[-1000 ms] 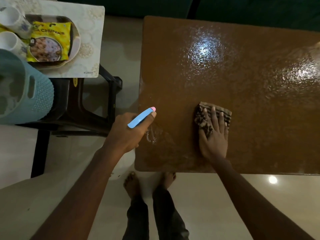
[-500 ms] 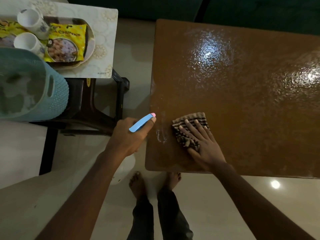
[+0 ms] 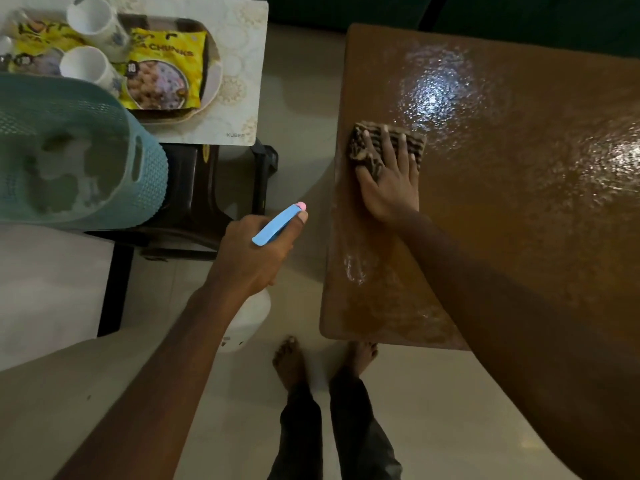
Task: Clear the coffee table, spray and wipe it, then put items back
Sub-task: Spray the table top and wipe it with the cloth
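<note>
The brown coffee table fills the right side, its top wet and shiny. My right hand lies flat on a striped brown cloth near the table's left edge, fingers spread over it. My left hand hangs over the floor left of the table, closed around a white spray bottle with a blue trigger head and pink nozzle. The bottle's body is partly hidden under my wrist.
A dark stool at the left carries a pale mat, a tray with yellow snack packets and two white cups. A teal basket stands beside them. My bare feet are at the table's near corner.
My right hand has slid the cloth from the near part of the table leftward and then away toward the far left edge. The left hand keeps holding the spray bottle.
</note>
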`<move>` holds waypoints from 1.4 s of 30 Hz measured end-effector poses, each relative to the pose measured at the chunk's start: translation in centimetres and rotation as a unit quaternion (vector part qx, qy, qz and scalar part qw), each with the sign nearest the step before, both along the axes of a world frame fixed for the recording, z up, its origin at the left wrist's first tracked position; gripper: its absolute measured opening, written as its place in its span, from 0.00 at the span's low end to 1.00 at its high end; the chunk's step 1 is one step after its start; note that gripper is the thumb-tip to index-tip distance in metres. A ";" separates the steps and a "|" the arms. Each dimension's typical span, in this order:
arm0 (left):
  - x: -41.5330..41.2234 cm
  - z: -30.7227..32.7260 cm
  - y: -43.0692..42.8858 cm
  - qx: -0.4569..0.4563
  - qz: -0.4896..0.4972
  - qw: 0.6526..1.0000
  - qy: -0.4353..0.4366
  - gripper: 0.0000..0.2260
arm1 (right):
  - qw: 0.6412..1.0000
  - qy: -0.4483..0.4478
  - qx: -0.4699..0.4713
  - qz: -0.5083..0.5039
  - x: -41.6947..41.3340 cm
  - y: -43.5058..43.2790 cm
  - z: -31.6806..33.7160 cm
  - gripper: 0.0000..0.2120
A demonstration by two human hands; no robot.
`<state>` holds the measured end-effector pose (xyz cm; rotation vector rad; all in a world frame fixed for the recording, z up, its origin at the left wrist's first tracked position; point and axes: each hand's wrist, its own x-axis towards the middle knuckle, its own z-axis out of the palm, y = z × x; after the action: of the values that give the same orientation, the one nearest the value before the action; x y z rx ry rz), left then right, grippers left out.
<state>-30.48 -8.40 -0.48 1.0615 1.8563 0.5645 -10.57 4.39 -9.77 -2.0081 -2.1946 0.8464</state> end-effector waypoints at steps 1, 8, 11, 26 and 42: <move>-0.3 0.0 0.0 0.006 0.000 1.000 -0.001 0.24 | 1.000 -0.009 0.007 0.021 -0.8 0.5 -0.2 0.28; -1.2 0.0 -0.3 0.013 0.014 1.000 -0.017 0.23 | 0.966 0.001 0.041 0.255 1.8 -7.4 -0.2 0.30; -1.0 -0.1 -0.3 0.007 0.017 1.000 -0.020 0.22 | 0.945 0.002 0.023 0.326 3.9 -10.7 -0.3 0.30; 1.0 -0.4 0.6 0.031 0.027 0.999 -0.017 0.21 | 0.987 0.037 0.034 0.150 -1.3 2.8 0.1 0.28; 4.0 -0.1 -3.0 -0.050 -0.123 0.991 -0.022 0.22 | 0.992 0.086 -0.010 -0.088 8.6 -13.0 0.8 0.24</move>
<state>-26.47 -11.43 -0.62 1.1795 1.6669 0.3429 -1.96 -8.61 -8.96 -2.0166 -1.8946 0.9802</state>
